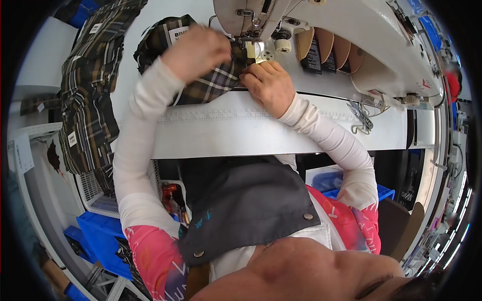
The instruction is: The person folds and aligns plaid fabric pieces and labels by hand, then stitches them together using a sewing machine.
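Note:
A dark plaid fabric piece (213, 86) with a white printed label lies on the sewing machine bed, its right end beside the presser foot (249, 40). My right hand (271, 86) is closed at the fabric's edge, just in front of the needle area, fingertips pressed together on the cloth. Over the upper part of the same piece is my left hand (198, 54), smeared by motion; its fingers look curled, but whether they grip the cloth cannot be made out. The needle tip is not clearly visible.
Several plaid pieces with white labels hang in a stack (93, 85) at the left. Thread snips (360, 116) lie right of my right forearm, near the ruler strip (216, 116). The machine body (381, 45) overhangs the right side. Blue bins (103, 241) stand below left.

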A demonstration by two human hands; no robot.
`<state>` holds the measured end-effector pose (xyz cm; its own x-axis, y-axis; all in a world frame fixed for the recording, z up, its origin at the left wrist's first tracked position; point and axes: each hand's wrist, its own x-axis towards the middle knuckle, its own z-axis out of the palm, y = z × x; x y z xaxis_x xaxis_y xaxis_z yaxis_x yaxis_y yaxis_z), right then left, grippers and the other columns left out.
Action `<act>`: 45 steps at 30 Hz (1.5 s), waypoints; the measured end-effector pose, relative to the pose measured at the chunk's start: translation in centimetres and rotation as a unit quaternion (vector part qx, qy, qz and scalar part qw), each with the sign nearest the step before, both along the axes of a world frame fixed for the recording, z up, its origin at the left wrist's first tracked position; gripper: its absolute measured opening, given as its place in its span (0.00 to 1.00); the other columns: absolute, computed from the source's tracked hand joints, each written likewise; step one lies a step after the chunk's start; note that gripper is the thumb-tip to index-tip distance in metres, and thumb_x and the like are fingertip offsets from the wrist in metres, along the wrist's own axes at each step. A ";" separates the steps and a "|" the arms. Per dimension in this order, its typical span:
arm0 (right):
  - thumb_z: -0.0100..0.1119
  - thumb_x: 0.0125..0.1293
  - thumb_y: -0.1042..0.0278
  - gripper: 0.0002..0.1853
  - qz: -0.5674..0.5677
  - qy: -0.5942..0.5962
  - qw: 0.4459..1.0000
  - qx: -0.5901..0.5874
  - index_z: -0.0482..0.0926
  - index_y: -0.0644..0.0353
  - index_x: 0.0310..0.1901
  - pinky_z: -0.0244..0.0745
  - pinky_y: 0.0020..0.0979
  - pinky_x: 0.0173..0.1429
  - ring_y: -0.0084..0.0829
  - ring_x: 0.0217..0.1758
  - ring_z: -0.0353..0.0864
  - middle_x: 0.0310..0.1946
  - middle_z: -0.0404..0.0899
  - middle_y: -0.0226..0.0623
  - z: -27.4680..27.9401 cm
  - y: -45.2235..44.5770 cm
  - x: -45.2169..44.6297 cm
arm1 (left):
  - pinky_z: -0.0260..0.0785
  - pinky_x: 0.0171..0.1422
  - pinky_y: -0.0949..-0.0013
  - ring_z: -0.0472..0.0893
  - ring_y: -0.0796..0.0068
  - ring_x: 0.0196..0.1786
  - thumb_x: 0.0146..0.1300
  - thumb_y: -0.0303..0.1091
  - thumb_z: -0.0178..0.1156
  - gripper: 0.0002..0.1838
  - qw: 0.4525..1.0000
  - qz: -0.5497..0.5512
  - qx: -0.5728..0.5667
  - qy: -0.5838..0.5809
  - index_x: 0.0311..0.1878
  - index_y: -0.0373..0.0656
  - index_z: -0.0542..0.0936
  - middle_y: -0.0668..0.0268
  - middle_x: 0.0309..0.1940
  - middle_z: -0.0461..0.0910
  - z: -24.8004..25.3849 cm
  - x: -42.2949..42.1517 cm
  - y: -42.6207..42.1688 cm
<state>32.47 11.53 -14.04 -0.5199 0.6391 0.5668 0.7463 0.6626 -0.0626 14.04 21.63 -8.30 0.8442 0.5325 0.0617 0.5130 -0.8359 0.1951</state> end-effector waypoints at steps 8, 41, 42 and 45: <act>0.59 0.50 0.75 0.15 0.040 0.014 0.998 -0.046 0.79 0.59 0.43 0.68 0.32 0.50 0.33 0.45 0.76 0.45 0.78 0.34 0.2 -0.4 2.2 | 0.68 0.54 0.64 0.76 0.64 0.49 0.54 0.29 0.60 0.14 0.972 -0.044 0.074 -0.218 0.46 0.41 0.79 0.65 0.48 0.78 -6.2 -1.0 -4.8; 0.62 0.54 0.67 0.11 -0.125 0.042 0.990 -0.052 0.79 0.57 0.40 0.61 0.37 0.55 0.36 0.49 0.72 0.43 0.77 0.33 0.9 -1.0 4.2 | 0.39 0.69 0.39 0.45 0.58 0.72 0.59 0.60 0.50 0.35 0.976 0.200 0.082 -0.032 0.67 0.55 0.59 0.61 0.70 0.50 -6.9 -0.3 -0.8; 0.62 0.54 0.67 0.11 -0.111 0.033 0.992 -0.057 0.79 0.58 0.40 0.61 0.36 0.54 0.36 0.49 0.72 0.43 0.77 0.34 1.1 -1.2 4.1 | 0.38 0.69 0.38 0.45 0.58 0.73 0.59 0.61 0.49 0.36 0.978 0.200 0.042 -0.045 0.68 0.55 0.58 0.61 0.70 0.49 -6.9 -1.1 -1.0; 0.62 0.54 0.67 0.13 -0.024 0.039 0.997 -0.068 0.78 0.60 0.41 0.64 0.33 0.50 0.36 0.45 0.73 0.43 0.77 0.36 1.7 -2.3 3.1 | 0.40 0.68 0.37 0.44 0.57 0.73 0.60 0.59 0.50 0.37 0.979 0.201 0.025 -0.021 0.69 0.56 0.55 0.61 0.71 0.47 -6.2 -4.5 -6.1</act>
<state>35.58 9.28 -12.30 -0.4443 0.7360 0.5109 0.7662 0.6077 -0.2091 9.58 15.52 -14.55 0.5636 0.8164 0.1259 0.7949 -0.5775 0.1861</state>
